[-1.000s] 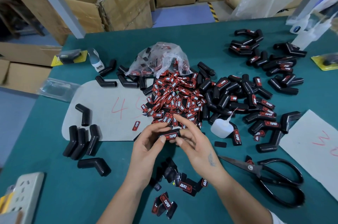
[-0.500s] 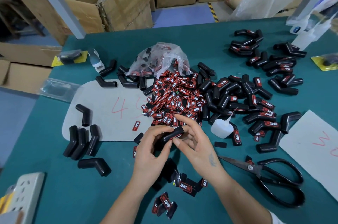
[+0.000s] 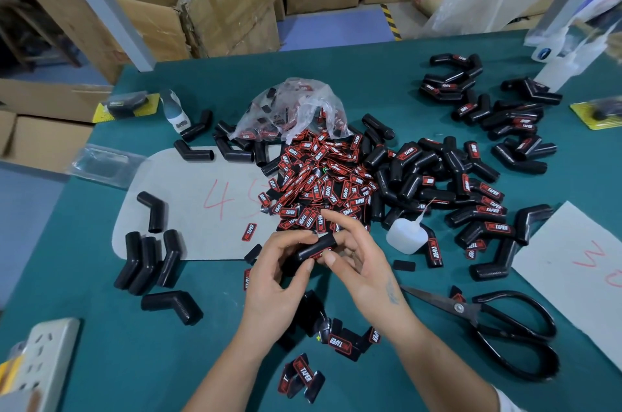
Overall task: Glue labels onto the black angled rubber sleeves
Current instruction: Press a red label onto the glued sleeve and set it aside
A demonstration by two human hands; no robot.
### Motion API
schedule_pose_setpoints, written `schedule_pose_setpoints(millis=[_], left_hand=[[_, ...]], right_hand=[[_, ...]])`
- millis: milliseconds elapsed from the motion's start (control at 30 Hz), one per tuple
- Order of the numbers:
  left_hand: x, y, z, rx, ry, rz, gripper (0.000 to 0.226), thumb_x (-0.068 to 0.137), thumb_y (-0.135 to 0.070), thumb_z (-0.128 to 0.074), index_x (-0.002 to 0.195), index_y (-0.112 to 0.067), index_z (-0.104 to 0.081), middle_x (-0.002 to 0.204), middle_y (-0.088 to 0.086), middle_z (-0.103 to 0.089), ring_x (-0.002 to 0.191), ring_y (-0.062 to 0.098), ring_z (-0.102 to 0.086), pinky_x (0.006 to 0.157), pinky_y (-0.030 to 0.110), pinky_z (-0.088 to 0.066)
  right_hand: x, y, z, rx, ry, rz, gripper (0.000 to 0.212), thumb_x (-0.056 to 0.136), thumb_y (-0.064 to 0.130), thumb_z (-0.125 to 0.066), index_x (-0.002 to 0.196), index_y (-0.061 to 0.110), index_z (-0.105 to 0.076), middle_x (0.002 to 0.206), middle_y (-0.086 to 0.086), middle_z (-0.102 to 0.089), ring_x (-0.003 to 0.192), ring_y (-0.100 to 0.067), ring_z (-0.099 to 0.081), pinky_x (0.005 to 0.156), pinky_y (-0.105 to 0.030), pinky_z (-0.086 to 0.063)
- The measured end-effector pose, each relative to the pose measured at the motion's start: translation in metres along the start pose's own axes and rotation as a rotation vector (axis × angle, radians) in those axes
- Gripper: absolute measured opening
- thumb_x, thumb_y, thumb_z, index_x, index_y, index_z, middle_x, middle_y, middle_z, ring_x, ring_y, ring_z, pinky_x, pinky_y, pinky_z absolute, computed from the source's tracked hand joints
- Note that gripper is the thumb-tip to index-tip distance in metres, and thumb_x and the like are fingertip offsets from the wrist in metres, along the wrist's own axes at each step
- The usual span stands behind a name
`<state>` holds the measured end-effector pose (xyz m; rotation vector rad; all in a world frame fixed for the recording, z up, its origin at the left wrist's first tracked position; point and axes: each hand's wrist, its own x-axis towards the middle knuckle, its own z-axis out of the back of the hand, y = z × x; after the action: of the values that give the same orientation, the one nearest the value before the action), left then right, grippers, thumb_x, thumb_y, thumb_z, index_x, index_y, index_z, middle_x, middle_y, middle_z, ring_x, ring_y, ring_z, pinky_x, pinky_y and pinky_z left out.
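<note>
A black angled rubber sleeve (image 3: 316,246) is held over the green table between both hands. My left hand (image 3: 279,277) grips its lower end, thumb against the label edge. My right hand (image 3: 356,263) pinches the upper end with thumb and fingers, the index finger stretched toward the label heap. A red-and-black label shows along the sleeve's underside. A heap of loose red-and-black labels (image 3: 319,182) lies just beyond the hands. A small white glue bottle (image 3: 405,236) stands to the right of my right hand. Labelled sleeves (image 3: 478,209) pile up at the right.
Unlabelled sleeves (image 3: 148,260) lie at the left on and beside a grey card (image 3: 188,209) marked 45. Black scissors (image 3: 488,320) lie at the right front. A few labels (image 3: 303,378) lie near my wrists. A white power strip (image 3: 37,368) sits at the front left corner.
The sleeve has been turned in my hands: the label that faced up a second ago now faces down and toward me. Both hands stay at the same spot.
</note>
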<state>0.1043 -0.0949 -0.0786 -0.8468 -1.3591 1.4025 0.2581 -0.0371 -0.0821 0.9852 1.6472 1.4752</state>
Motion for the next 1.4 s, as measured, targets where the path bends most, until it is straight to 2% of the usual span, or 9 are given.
schedule_pose_setpoints(millis=[267,533,667,767,900,967,1067,1167,1400], left_hand=[[0.002,0.0,0.002,-0.069,-0.025,0.062,0.038,0.092,-0.001,-0.063,0.114,-0.031,-0.068,0.116,-0.002,-0.072,0.116,0.019,-0.067,0.099,0.02,-0.049],[0.003,0.002,0.002,-0.067,-0.022,0.071,0.039,0.093,-0.001,-0.062,0.115,-0.033,-0.068,0.115,-0.004,-0.073,0.114,0.015,-0.067,0.099,0.018,-0.049],[0.004,0.005,0.005,-0.05,-0.035,0.052,0.02,0.098,-0.013,-0.065,0.109,-0.028,-0.072,0.115,0.001,-0.073,0.116,0.023,-0.068,0.098,0.024,-0.051],[0.005,0.005,0.005,-0.057,-0.057,0.036,0.012,0.099,-0.027,-0.064,0.102,-0.027,-0.076,0.113,0.004,-0.073,0.11,0.025,-0.069,0.085,0.025,-0.055],[0.005,0.007,0.004,-0.049,-0.072,0.023,0.015,0.1,-0.028,-0.064,0.102,-0.025,-0.079,0.112,0.004,-0.073,0.098,0.023,-0.068,0.067,0.027,-0.055],[0.005,0.011,0.005,0.008,-0.068,-0.003,0.015,0.1,-0.029,-0.066,0.102,-0.024,-0.08,0.111,0.0,-0.073,0.1,0.023,-0.069,0.069,0.033,-0.057],[0.005,0.013,0.007,0.042,-0.079,-0.024,0.013,0.097,-0.031,-0.07,0.101,-0.026,-0.082,0.109,-0.003,-0.073,0.098,0.025,-0.071,0.073,0.047,-0.058],[0.006,0.014,0.009,0.05,-0.083,-0.047,0.012,0.096,-0.029,-0.072,0.1,-0.025,-0.082,0.108,-0.006,-0.074,0.098,0.024,-0.072,0.077,0.052,-0.06],[0.009,0.014,0.011,0.062,-0.03,-0.063,0.008,0.093,-0.025,-0.074,0.095,-0.028,-0.08,0.103,-0.008,-0.075,0.103,0.02,-0.073,0.091,0.028,-0.056]], right_hand=[[0.0,-0.004,-0.002,-0.022,0.012,0.01,0.054,0.103,0.008,-0.06,0.147,0.037,-0.052,0.113,-0.004,-0.075,0.114,-0.026,-0.069,0.102,-0.027,-0.048],[0.0,-0.004,-0.001,-0.027,0.005,0.019,0.051,0.105,0.008,-0.062,0.146,0.037,-0.053,0.11,-0.003,-0.076,0.11,-0.027,-0.071,0.101,-0.027,-0.05],[0.0,-0.003,-0.001,-0.09,-0.014,0.03,0.044,0.107,0.019,-0.06,0.145,0.039,-0.053,0.103,-0.001,-0.076,0.103,-0.026,-0.073,0.098,-0.029,-0.051],[0.0,-0.003,-0.001,-0.126,-0.066,0.051,0.044,0.105,0.021,-0.062,0.141,0.045,-0.057,0.1,0.003,-0.072,0.096,-0.023,-0.073,0.093,-0.024,-0.052],[0.0,-0.006,-0.001,-0.162,-0.083,0.043,0.051,0.098,0.016,-0.072,0.135,0.05,-0.061,0.101,0.009,-0.07,0.096,-0.019,-0.071,0.093,-0.029,-0.054],[0.0,-0.006,-0.001,-0.181,-0.087,0.037,0.054,0.096,0.017,-0.074,0.134,0.052,-0.061,0.098,0.012,-0.069,0.092,-0.017,-0.071,0.091,-0.025,-0.054],[-0.002,-0.007,-0.003,-0.137,-0.075,0.034,0.054,0.096,0.016,-0.071,0.135,0.052,-0.061,0.097,0.005,-0.072,0.094,-0.02,-0.076,0.095,-0.03,-0.057],[-0.005,-0.006,-0.005,-0.134,-0.062,0.055,0.056,0.1,0.007,-0.065,0.138,0.048,-0.06,0.099,0.001,-0.073,0.096,-0.021,-0.078,0.097,-0.032,-0.058],[-0.006,-0.005,-0.004,-0.296,-0.043,0.115,0.064,0.102,0.0,-0.061,0.142,0.049,-0.055,0.098,0.006,-0.072,0.098,-0.014,-0.076,0.095,-0.023,-0.055]])
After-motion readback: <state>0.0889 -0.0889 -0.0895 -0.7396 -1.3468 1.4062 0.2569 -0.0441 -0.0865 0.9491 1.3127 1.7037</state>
